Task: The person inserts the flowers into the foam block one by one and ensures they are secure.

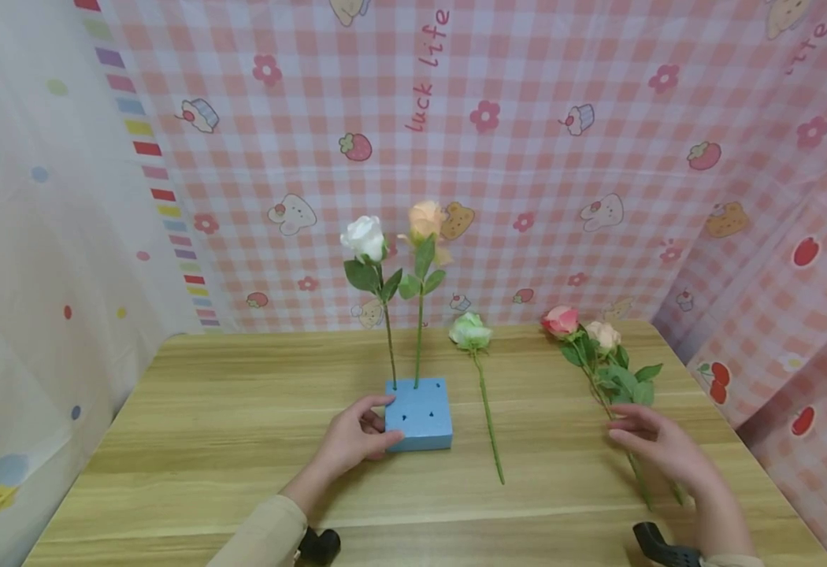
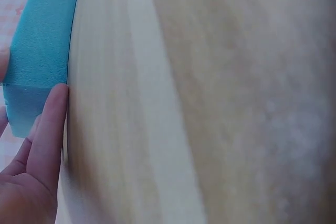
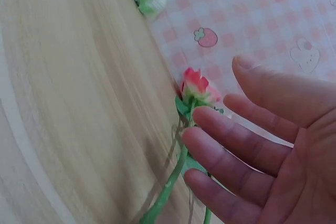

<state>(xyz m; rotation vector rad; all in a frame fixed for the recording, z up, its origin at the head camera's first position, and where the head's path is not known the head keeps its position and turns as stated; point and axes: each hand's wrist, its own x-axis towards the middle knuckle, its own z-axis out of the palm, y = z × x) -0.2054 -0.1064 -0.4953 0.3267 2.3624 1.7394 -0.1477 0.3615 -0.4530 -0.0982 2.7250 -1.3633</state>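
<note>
My left hand point(image 1: 359, 431) holds a blue foam block point(image 1: 419, 413) by its left side, thumb at the front and fingers towards the back. In the left wrist view, fingers touch the block's point(image 2: 44, 40) edge. Two artificial roses stand upright in holes along its back edge, one white point(image 1: 364, 238) and one pale orange point(image 1: 425, 219). More holes show in its top. My right hand point(image 1: 658, 441) hovers over the stems of a pink-red rose point(image 1: 561, 321) and a peach rose point(image 1: 603, 336). Its fingers are loosely extended, gripping nothing in the right wrist view.
Between the block and the right-hand pair, a pale green rose point(image 1: 470, 331) lies on the wooden table point(image 1: 243, 409), its stem pointing towards the front. A pink checked cloth point(image 1: 527, 181) hangs behind the table, with further printed cloth on both sides.
</note>
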